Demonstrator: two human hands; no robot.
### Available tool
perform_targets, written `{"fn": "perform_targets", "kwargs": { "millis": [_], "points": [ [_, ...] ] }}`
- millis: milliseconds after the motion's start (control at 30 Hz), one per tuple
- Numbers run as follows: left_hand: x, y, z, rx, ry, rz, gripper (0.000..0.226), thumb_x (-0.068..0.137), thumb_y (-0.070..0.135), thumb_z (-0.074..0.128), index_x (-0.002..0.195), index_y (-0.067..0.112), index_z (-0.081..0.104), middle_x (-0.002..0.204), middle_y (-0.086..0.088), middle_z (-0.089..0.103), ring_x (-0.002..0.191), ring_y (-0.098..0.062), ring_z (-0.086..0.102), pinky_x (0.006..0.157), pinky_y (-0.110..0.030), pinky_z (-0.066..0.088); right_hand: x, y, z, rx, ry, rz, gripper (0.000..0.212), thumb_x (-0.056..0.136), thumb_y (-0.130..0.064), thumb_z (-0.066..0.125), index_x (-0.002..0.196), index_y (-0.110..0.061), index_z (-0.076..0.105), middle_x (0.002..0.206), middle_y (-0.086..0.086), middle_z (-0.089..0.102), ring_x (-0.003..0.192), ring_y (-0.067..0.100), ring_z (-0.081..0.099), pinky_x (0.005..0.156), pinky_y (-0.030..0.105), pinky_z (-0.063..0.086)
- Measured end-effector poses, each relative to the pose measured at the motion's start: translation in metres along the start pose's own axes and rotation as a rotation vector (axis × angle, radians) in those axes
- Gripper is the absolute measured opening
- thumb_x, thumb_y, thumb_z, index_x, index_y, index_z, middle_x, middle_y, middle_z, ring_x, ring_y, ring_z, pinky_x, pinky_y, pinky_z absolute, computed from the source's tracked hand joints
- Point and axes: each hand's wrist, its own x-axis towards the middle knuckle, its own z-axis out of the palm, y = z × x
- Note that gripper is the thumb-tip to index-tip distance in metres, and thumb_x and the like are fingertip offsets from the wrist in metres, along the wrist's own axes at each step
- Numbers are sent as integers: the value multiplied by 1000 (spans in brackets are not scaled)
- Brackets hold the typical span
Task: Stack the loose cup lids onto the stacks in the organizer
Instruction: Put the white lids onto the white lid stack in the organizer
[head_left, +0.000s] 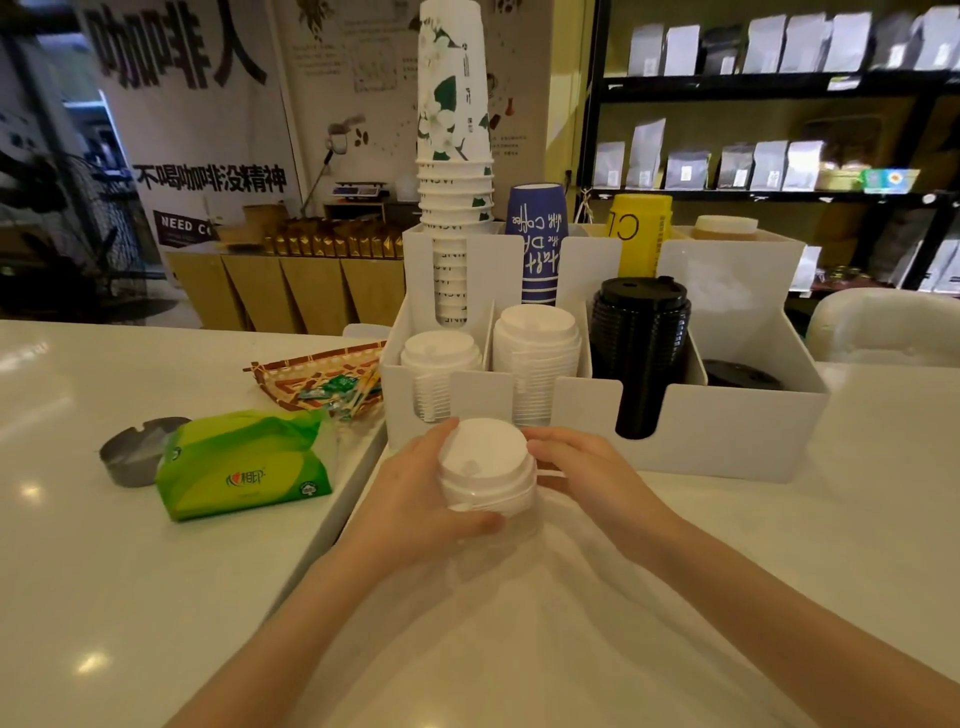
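A short stack of loose white cup lids (488, 462) sits just in front of the white organizer (727, 441). My left hand (415, 488) wraps its left side and my right hand (587, 467) presses its right side, so both hold it. In the organizer's front compartments stand a low white lid stack (440, 358), a taller white lid stack (536, 338), a tall black lid stack (640, 338) and a low black lid (743, 374) at the right. Paper cup stacks fill the back slots.
A green tissue pack (244, 462) and a grey ashtray (136, 452) lie on the white counter to the left. A woven tray of sachets (322, 382) sits beside the organizer. Shelves of bags stand behind.
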Motion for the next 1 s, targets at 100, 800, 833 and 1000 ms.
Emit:
{"fn": "perform_targets", "kwargs": {
  "millis": [100,800,833,1000],
  "points": [
    [8,2,-11,9,70,30,97,54,44,79,136,31,28,143,5,39,127,-16,37,107,-42,35,8,-18,-2,-21,-17,-83,30,86,-21,50,113,-18,62,115,-3,65,104,8,59,96,28,46],
    [141,-22,-65,19,247,159,70,62,42,75,123,28,45,131,2,45,116,-11,41,100,-38,42,143,-116,2,-768,10,-426,33,88,-33,47,114,-13,53,108,7,64,97,22,57,86,40,48],
    [142,-24,-63,46,245,164,69,63,42,74,124,28,45,133,1,45,115,-9,39,100,-33,39,147,-114,2,-799,-5,-423,33,88,-32,47,114,-13,52,109,8,64,97,23,57,86,41,49],
    [142,-35,-56,158,238,174,67,65,44,71,125,27,47,141,-1,41,130,-13,31,106,-31,24,156,-101,7,-856,-28,-457,30,86,-30,49,108,-11,55,105,11,65,94,26,59,84,45,51]
  ]
}}
